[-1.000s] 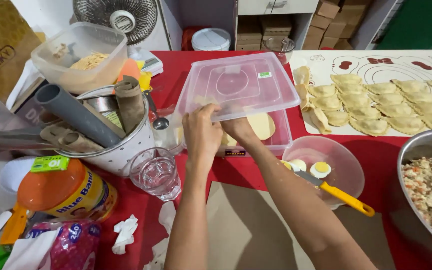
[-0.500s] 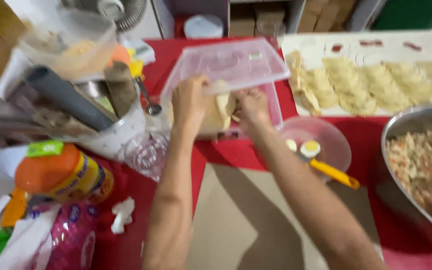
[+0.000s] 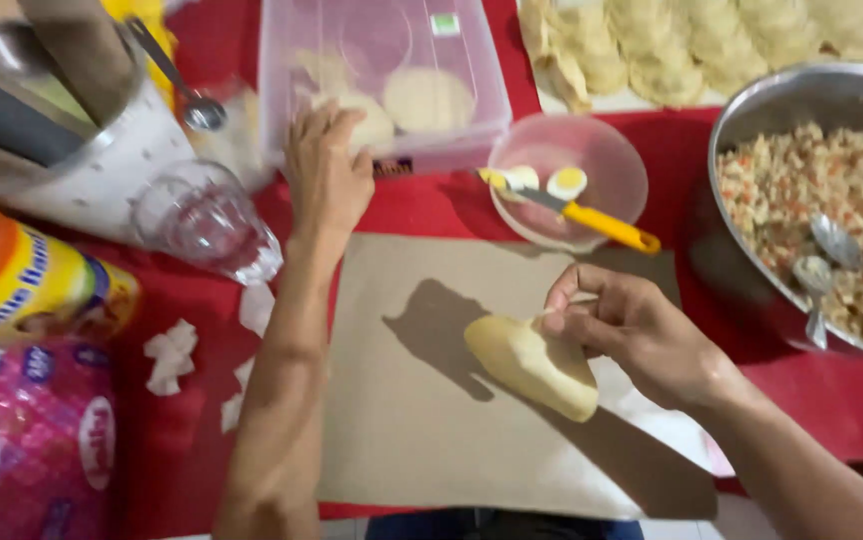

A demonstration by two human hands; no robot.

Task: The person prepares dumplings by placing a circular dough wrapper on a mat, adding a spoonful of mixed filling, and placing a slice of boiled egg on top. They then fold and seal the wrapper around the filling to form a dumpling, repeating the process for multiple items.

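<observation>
While pinched by its upper edge in the right hand [image 3: 642,335], dough round [image 3: 532,365] hangs over brown paper sheet [image 3: 402,440]. Judged soft, light, tearable; best held at rim. Left hand [image 3: 327,175], open, rests against clear plastic container [image 3: 382,75].

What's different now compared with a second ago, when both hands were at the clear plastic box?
The right hand has pulled back toward the body, now holding a dough round over the brown board. The left hand remains at the clear plastic box. The glass, the small bowl with the yellow-handled tool and the filling bowl are unmoved.
</observation>
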